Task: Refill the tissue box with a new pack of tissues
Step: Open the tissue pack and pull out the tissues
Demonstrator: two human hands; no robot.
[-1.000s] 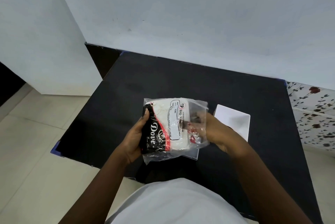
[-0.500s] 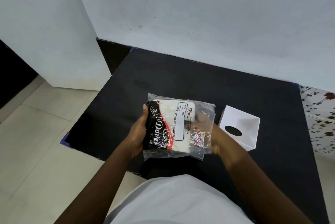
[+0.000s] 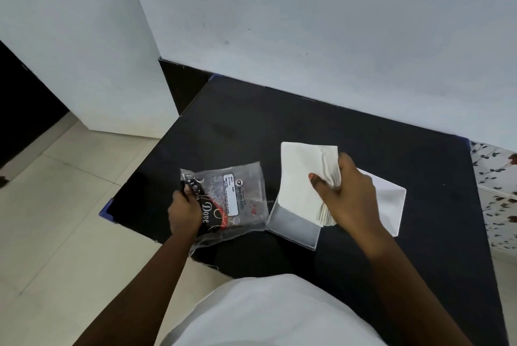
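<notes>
My right hand grips a thick stack of white tissues by its right edge, held tilted above the white tissue box. The box lies on the black table. Its open side faces up at the front left, and its white panel shows to the right of my hand. My left hand pinches the flat, empty clear plastic wrapper with black and red print, just left of the box.
The black table has a blue corner at the front left and stands against a white wall. Beige floor tiles lie to the left. A flowered surface shows at the right edge.
The tissue stack has come out of the wrapper into my right hand and moved right over the box. The wrapper is now flat and empty in my left hand, lower toward the table.
</notes>
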